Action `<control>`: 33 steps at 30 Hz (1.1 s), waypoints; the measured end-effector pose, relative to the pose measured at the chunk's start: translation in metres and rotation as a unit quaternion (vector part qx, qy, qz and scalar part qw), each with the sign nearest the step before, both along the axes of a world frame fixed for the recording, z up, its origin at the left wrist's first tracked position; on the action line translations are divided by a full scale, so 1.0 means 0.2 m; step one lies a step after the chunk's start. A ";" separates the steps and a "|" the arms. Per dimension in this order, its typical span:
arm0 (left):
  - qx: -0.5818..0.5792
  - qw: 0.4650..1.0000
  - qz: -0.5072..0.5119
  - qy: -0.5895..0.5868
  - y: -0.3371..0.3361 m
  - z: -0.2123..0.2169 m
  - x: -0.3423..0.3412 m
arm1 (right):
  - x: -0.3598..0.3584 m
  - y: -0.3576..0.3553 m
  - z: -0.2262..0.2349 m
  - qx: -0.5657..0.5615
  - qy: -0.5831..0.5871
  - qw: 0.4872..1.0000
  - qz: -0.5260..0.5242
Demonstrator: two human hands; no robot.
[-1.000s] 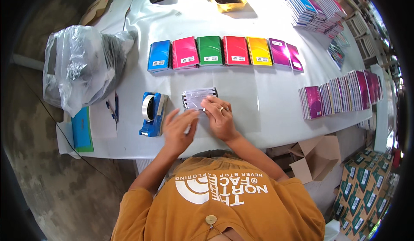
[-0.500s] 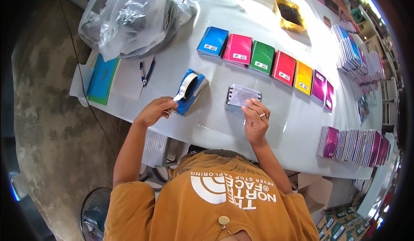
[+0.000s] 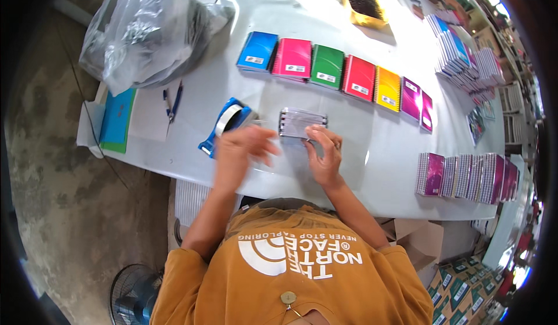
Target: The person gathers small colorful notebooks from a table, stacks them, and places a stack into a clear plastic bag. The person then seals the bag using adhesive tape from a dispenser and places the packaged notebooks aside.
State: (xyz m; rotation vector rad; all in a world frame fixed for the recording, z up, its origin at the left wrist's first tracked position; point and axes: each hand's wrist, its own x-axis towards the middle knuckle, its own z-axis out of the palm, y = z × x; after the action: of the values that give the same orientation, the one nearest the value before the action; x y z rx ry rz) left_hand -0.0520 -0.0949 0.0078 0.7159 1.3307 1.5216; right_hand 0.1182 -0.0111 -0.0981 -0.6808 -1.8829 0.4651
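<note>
A small clear-wrapped pack (image 3: 301,123), apparently spiral notebooks, lies on the table in front of me. At its near right corner, my right hand (image 3: 324,157) is closed, with thumb and fingertips pinching the plastic wrap. My left hand (image 3: 244,149) is over the table between the pack and a blue tape dispenser (image 3: 243,112). Motion smears its fingers, so whether they hold a piece of tape cannot be made out. A white roll of tape (image 3: 228,119) sits in the dispenser, partly behind that hand.
Beyond the pack runs a row of notebook stacks (image 3: 326,66) in several colours. More purple notebooks (image 3: 433,175) stand at the right. A plastic bag (image 3: 148,34), pens (image 3: 174,103) and blue folder (image 3: 117,117) lie left. A yellow box (image 3: 365,17) sits at the back.
My left hand has moved right, from the tape roll's loose end toward the pack. My right hand stays at the pack's near edge. The whole view has shifted a little.
</note>
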 end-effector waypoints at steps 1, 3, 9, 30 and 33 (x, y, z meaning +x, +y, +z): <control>-0.064 0.998 -0.012 -0.020 0.06 -0.02 0.14 | -0.01 0.00 -0.01 -0.015 0.017 1.000 0.012; -0.169 0.985 -0.031 -0.010 0.09 -0.14 0.26 | -0.01 -0.01 -0.05 -0.030 0.043 0.999 -0.001; -0.249 0.968 -0.029 -0.023 0.06 -0.26 0.30 | 0.06 -0.03 0.04 -0.034 -0.119 0.992 -0.007; -0.133 0.838 0.221 0.481 -0.25 -0.72 -0.59 | 0.25 0.20 0.50 -0.248 -0.264 0.931 -0.053; -0.133 0.722 0.322 0.597 -0.12 -0.64 -0.57 | 0.62 0.19 0.59 -0.229 -0.203 0.933 -0.189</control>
State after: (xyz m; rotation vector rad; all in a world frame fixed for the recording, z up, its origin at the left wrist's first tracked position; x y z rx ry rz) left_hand -0.1662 -0.1188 -0.1200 1.1947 2.9650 1.2349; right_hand 0.2432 0.0268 0.0198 -1.5184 -1.9658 0.5449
